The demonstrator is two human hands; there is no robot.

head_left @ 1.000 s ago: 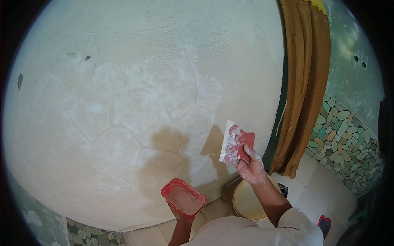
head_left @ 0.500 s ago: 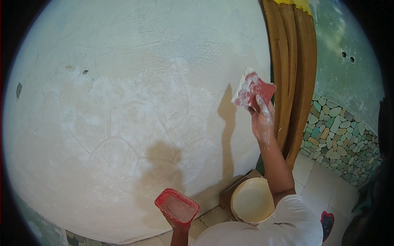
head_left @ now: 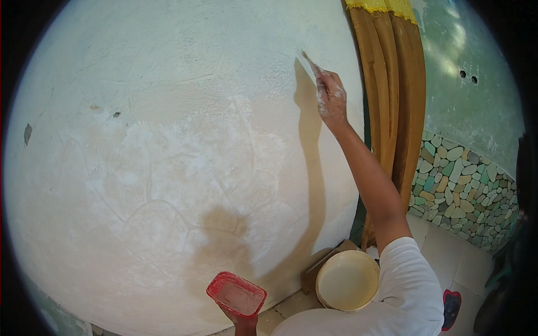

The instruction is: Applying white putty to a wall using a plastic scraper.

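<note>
My right hand point(head_left: 332, 99), smeared with white, is raised to the upper right of a whitish wall point(head_left: 162, 151). It grips a red putty spreader point(head_left: 312, 63), now seen nearly edge-on, its tip at or close to the wall; whether it touches I cannot tell. Low in front of the wall, my left hand point(head_left: 242, 321) supports a red rectangular tub point(head_left: 232, 306) from underneath. Pale wet filler lies inside the tub. Most of the left hand's fingers are hidden beneath it.
A round cream bucket point(head_left: 320, 288) stands by a brown box point(head_left: 311, 275) at the wall's foot. Brown drapery-like folds point(head_left: 386, 84) border the wall on the right. Beyond are a pebbled panel point(head_left: 457, 193) and a red-and-black item point(head_left: 451, 309) on the tiles.
My right hand has gone up and left with the spreader, turning it from its broad face to its edge. The tub in my left hand has shifted slightly down and left.
</note>
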